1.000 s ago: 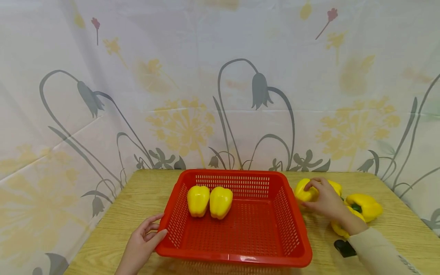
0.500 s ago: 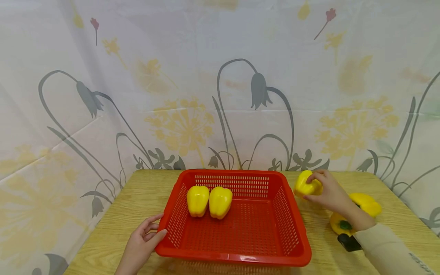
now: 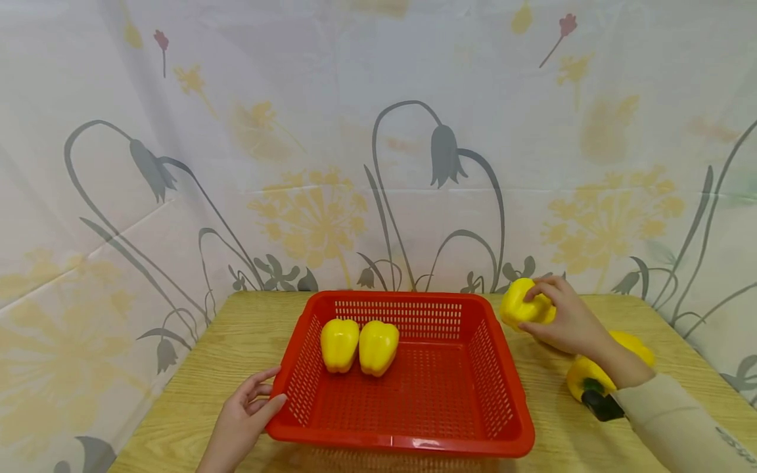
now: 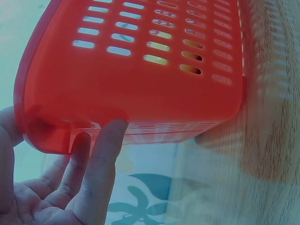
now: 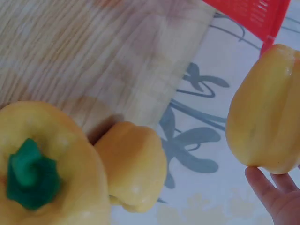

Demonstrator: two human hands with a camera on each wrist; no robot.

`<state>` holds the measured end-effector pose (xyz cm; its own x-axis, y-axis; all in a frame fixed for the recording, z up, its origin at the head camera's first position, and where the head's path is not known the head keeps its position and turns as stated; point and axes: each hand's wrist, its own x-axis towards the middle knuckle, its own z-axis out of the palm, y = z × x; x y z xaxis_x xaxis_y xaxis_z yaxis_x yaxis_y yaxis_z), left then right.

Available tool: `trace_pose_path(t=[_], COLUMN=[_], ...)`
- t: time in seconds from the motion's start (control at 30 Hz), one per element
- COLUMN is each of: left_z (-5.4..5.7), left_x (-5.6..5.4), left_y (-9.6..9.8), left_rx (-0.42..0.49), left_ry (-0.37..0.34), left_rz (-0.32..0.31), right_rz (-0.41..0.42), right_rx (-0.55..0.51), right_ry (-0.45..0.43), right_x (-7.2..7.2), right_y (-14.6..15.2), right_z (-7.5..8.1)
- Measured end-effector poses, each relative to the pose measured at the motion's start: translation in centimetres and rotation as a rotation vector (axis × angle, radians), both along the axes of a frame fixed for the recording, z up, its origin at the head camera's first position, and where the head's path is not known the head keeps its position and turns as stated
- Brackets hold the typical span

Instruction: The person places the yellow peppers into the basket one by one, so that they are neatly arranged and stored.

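A red plastic basket with slotted walls stands on the wooden table. My left hand holds its left rim, thumb over the edge and fingers against the outer wall. Two yellow bell peppers, a left one and a right one, stand side by side in the basket's left part. Beyond the basket's right rim, my right hand grips another yellow bell pepper, raised off the table. The right wrist view shows this pepper above the fingertips.
More yellow bell peppers lie on the table at the right, partly hidden by my forearm: a near one and a farther one. A black device sits at my right wrist. A flower-patterned cloth hangs behind the table.
My right hand has taken hold of a bell pepper from the group on the right and lifted it up and slightly back. My left hand and the basket have stayed put.
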<state>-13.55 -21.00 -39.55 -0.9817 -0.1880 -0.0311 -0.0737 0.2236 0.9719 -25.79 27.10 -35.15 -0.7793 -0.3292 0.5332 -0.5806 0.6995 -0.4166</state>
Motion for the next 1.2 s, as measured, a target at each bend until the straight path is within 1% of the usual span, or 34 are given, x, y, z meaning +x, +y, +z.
trace_pose_path(t=[0.17, 0.4, 0.6, 0.7, 0.77, 0.97, 1.2], left_z=[0.0, 0.0, 0.0, -0.1, -0.1, -0.2, 0.0], left_x=[0.0, 0.0, -0.1, -0.1, -0.1, -0.1, -0.1], left_y=[0.0, -0.1, 0.0, -0.1, -0.1, -0.1, 0.0], left_rx=[-0.005, -0.007, -0.007, -0.015, -0.011, -0.002, 0.0], left_ry=[-0.008, 0.001, 0.0, 0.003, -0.006, -0.012, -0.004], left_rz=[0.008, -0.001, 0.004, -0.003, -0.002, -0.002, -0.003], right_rz=[0.03, 0.071, 0.128, 0.153, 0.162, 0.187, 0.243], right_rx=[0.014, 0.04, 0.047, 0.042, 0.04, 0.034, 0.019], right_ry=[-0.022, -0.042, -0.035, -0.03, -0.037, -0.091, -0.084], right_x=[0.1, 0.5, 0.3, 0.3, 0.3, 0.4, 0.0], right_y=[-0.7, -1.9, -2.9, -3.4, -3.8, -5.2, -7.2], right_z=[1.0, 2.2, 2.5, 2.7, 3.0, 3.8, 4.4])
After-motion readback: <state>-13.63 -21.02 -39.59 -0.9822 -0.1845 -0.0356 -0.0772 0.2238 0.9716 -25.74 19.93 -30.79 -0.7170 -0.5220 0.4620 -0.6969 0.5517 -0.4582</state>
